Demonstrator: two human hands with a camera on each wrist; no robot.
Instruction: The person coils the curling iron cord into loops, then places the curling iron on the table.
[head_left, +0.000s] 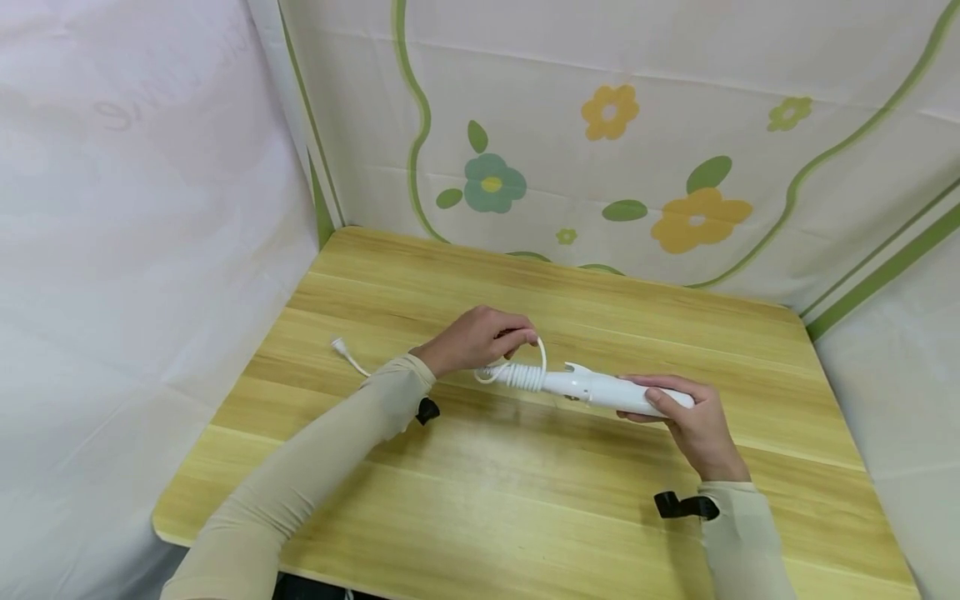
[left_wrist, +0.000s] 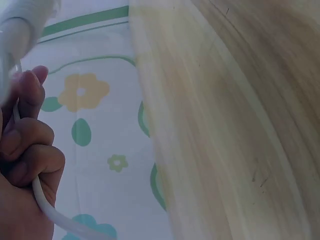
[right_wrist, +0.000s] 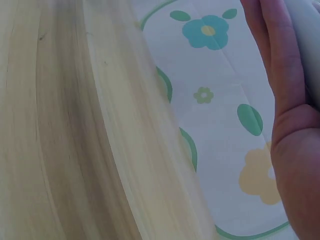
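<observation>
A white curling iron (head_left: 618, 393) is held above the table, roughly level, its thick end to the right. My right hand (head_left: 693, 421) grips that thick end, thumb on the near side and fingers on the far side. Several turns of white cord (head_left: 525, 377) are wound round its slimmer left part. My left hand (head_left: 480, 337) pinches the cord just above these turns, and a loop of it arcs down to the iron. In the left wrist view, the cord (left_wrist: 60, 220) runs through the curled fingers. Farther left, the cord's loose end carries a white plug (head_left: 339, 346).
The wooden table (head_left: 480, 517) spreads beneath both hands. Behind it hangs a white cloth (head_left: 540, 125) with printed flowers, and more pale cloth (head_left: 135, 292) encloses the left side. Black wrist straps (head_left: 682, 505) show at both sleeves.
</observation>
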